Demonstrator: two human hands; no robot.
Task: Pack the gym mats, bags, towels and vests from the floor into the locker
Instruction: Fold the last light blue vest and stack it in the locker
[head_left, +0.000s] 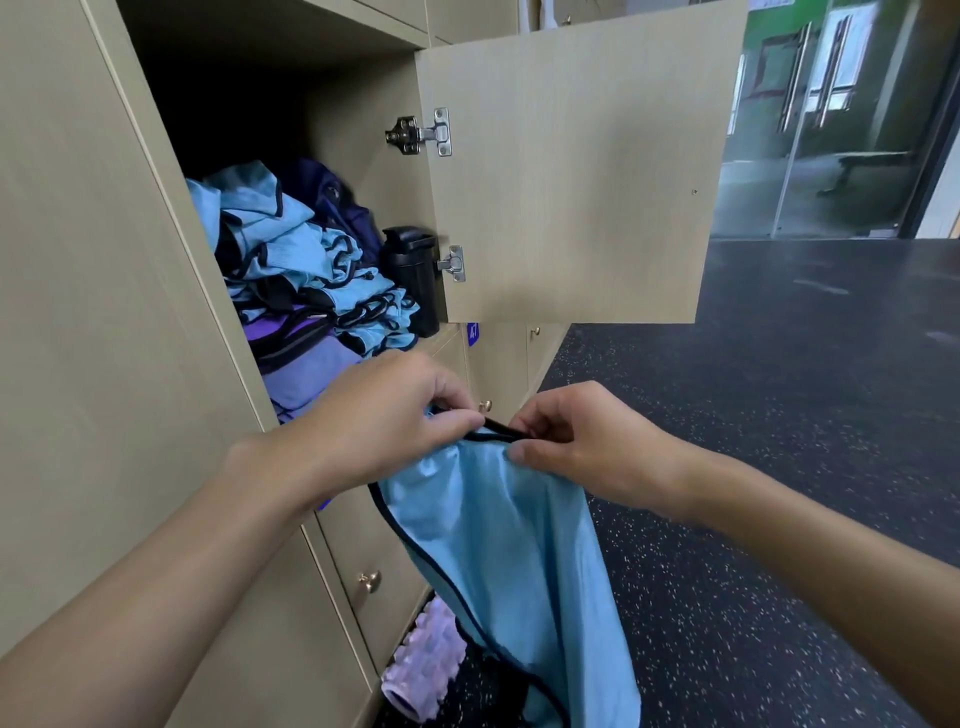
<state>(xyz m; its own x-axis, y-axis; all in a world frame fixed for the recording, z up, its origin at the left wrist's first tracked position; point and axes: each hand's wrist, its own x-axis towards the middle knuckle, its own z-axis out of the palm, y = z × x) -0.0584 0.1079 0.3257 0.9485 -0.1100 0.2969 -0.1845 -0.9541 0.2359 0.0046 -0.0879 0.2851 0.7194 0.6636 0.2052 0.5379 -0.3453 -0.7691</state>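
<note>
At frame centre, my left hand (384, 415) and right hand (566, 441) both pinch the black-trimmed light-blue fabric vest (498, 545), fingers curled on its hem, below the open beige wooden locker (363, 171).

I count one blue vest (498, 545) out of the pile, one black bottle (413, 275), one lilac foam roller (423, 670), three brass knobs (369, 581) — and two hinges (421, 132) on the one open door (571, 171). The heap (291, 244) in the locker (353, 104) holds several vests; I can't number them.

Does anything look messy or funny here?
Yes. The light blue, black-trimmed vests in the open wooden locker are heaped in a crumpled pile, not folded. A lilac ridged foam roller lies on the speckled black floor.
</note>
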